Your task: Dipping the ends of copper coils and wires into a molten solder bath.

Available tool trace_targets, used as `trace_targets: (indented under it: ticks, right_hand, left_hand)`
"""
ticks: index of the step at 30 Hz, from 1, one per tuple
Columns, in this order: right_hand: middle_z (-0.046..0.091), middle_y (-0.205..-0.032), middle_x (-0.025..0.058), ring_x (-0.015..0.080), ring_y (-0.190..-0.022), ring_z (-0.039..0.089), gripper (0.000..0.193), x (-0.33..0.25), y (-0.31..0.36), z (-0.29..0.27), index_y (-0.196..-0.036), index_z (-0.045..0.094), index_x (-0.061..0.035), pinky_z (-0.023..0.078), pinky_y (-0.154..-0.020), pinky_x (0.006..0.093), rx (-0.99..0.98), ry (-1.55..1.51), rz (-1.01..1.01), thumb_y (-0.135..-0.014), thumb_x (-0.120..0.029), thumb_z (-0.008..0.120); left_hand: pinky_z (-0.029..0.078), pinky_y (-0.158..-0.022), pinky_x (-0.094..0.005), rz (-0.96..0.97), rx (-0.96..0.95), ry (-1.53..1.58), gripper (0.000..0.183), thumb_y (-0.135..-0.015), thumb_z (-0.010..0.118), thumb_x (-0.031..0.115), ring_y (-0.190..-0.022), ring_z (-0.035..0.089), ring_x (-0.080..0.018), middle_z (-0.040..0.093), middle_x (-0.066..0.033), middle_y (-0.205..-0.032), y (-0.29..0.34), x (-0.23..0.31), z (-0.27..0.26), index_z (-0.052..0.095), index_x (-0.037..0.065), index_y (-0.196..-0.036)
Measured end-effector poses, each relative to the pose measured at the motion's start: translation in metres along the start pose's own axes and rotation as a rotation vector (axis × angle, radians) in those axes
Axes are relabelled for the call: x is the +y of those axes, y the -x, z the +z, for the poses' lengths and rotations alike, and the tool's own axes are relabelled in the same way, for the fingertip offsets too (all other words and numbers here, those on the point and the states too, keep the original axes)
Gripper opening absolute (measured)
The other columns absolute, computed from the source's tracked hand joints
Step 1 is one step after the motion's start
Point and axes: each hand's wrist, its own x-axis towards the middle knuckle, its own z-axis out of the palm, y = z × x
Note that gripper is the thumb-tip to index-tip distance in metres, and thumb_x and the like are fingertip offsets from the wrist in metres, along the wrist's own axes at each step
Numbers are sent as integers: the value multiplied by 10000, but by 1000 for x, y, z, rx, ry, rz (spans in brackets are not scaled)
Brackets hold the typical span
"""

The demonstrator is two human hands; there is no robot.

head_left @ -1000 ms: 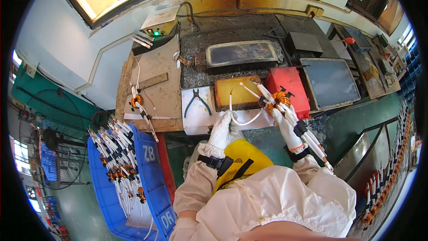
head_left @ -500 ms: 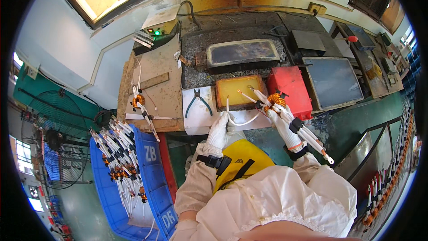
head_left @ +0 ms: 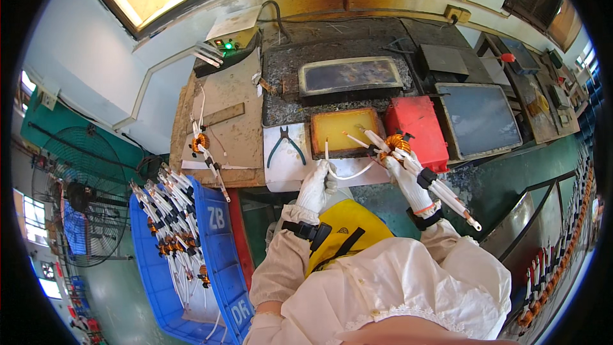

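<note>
My left hand (head_left: 315, 188), in a white glove, is closed in a pinch on a white lead wire (head_left: 353, 175) that curves over to a copper-wound toroidal coil (head_left: 396, 145). The wire's bare tip points up at the front edge of a shallow tray (head_left: 313, 135) of yellow liquid. My gloved right hand (head_left: 412, 186) is wrapped round the coil's white sleeved leads, just below the winding. Other leads of the coil reach left over the tray's right side; a bundle with lug ends slants down past my right wrist. Wire cutters (head_left: 285, 145) with dark handles lie left of the tray.
A red box (head_left: 415, 131) stands right of the tray, beside a wide grey-surfaced pan (head_left: 442, 112). Behind is a rectangular pot (head_left: 348, 91). Another coil (head_left: 200, 143) lies on the bench's left. A blue crate (head_left: 220, 243) at lower left holds several coils.
The view has shifted very slightly. Both hands keep their hold on the coil and its lead, with no clear movement.
</note>
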Motion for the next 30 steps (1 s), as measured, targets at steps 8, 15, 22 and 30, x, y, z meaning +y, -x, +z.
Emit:
trace_targets:
  ticks: [8, 15, 22, 30]
  right_hand:
    - [654, -969, 111, 246, -898, 615, 265, -20, -2, -11, -1050, 594, 7, 476, -794, 334, 100, 104, -71, -863, -178, 626]
    - [460, -619, -58, 21, -432, 365, 150, -62, -52, -20, -928, 538, -72, 294, -385, 213, 159, -294, 16, -918, -221, 555]
    - [444, -575, -42, 51, -396, 340, 248, -46, -108, -23, -907, 563, -94, 277, -374, 227, 222, -414, 63, -919, -341, 543]
    - [575, -614, 48, 63, -343, 316, 361, -43, -131, -22, -957, 573, -96, 249, -328, 229, 222, -709, 221, -921, -447, 497]
  left_hand:
    - [352, -487, -201, 29, -10, -68, 263, -948, 517, 315, -529, 424, -77, 464, 20, -648, 2, 2, 5, 563, 60, -904]
    - [446, -578, -246, 117, -178, -78, 235, -912, 585, 272, -627, 506, -101, 536, -10, -783, -17, 33, 51, 558, 61, -1011]
    - [476, -599, -264, 206, -202, -106, 198, -922, 566, 271, -656, 535, -108, 549, -8, -797, -71, 40, 76, 550, 91, -1001]
    - [487, -570, -249, 275, -159, -174, 184, -939, 533, 263, -622, 536, -99, 544, -11, -786, -101, 37, 88, 536, 86, -988]
